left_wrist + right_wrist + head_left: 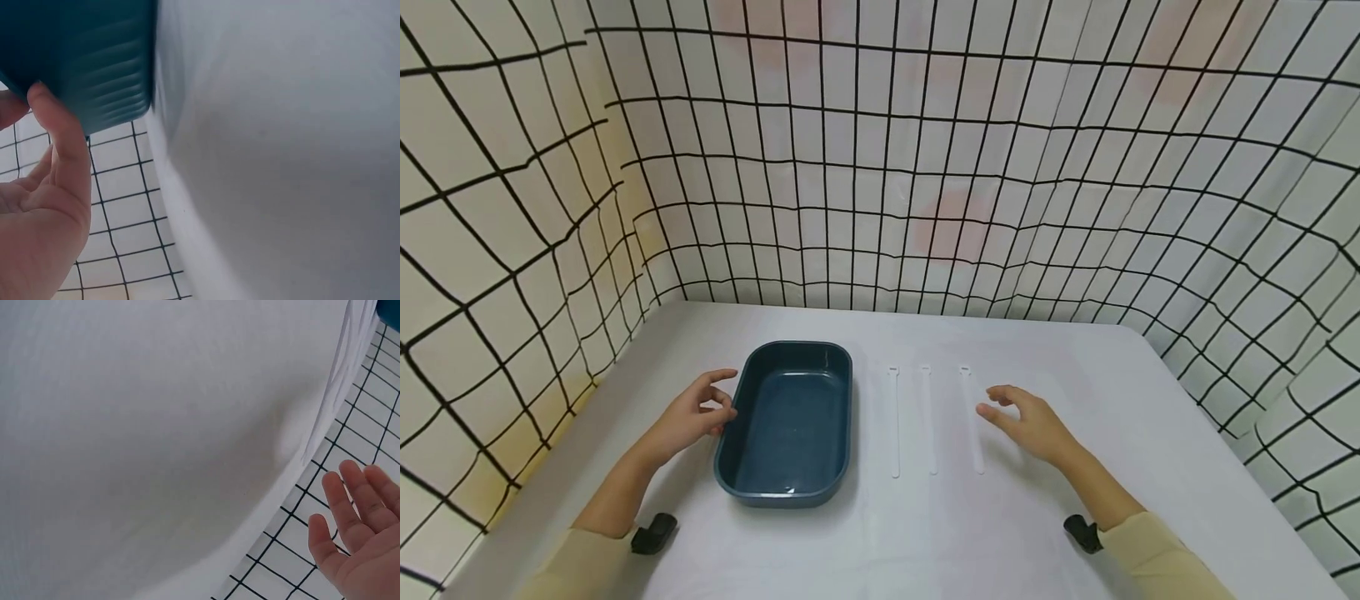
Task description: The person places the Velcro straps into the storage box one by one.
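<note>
A deep dark-blue rectangular tray (pixel 790 433) with rounded corners stands on the white table. My left hand (pixel 696 410) is at its left side, fingertips touching the rim and outer wall, fingers loosely bent. In the left wrist view, a finger of that hand (pixel 59 187) meets the ribbed outer wall of the tray (pixel 109 75). Right of the tray lie three thin white strips that look like cable ties: a left one (pixel 895 425), a middle one (pixel 929 425) and a right one (pixel 973 425). My right hand (pixel 1026 421) hovers just right of the last, holding nothing, fingers relaxed.
A white cloth covers the table (pixel 1045 533). Black grid netting (pixel 865 183) over white walls encloses the back and both sides. Dark wrist devices sit at the left cuff (pixel 655 533) and at the right cuff (pixel 1082 533).
</note>
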### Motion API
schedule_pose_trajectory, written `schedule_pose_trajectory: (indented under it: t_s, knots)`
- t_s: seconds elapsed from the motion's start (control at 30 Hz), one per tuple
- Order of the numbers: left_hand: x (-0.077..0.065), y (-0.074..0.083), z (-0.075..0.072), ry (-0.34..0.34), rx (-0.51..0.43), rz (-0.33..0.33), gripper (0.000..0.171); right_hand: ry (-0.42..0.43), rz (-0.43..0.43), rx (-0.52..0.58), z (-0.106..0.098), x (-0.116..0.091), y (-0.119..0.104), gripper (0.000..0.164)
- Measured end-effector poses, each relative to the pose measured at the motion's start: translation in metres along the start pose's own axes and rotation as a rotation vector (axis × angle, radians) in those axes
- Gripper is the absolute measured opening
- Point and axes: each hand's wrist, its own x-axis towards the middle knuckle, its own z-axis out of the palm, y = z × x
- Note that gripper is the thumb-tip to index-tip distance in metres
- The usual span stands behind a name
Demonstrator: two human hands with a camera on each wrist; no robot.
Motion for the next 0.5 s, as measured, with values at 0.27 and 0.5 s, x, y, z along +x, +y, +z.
schedule_pose_trajectory:
  t_s: [0.27, 0.5]
  knots:
    - [0.002, -0.004, -0.001, -0.053, -0.047, 0.004, 0.063, 0.018, 0.074, 0.072, 0.005, 0.007, 0.006, 0.058]
    - [0.002, -0.006, -0.004, -0.087, -0.078, -0.009, 0.060, 0.015, 0.207, 0.128, 0.006, 0.017, 0.009, 0.049]
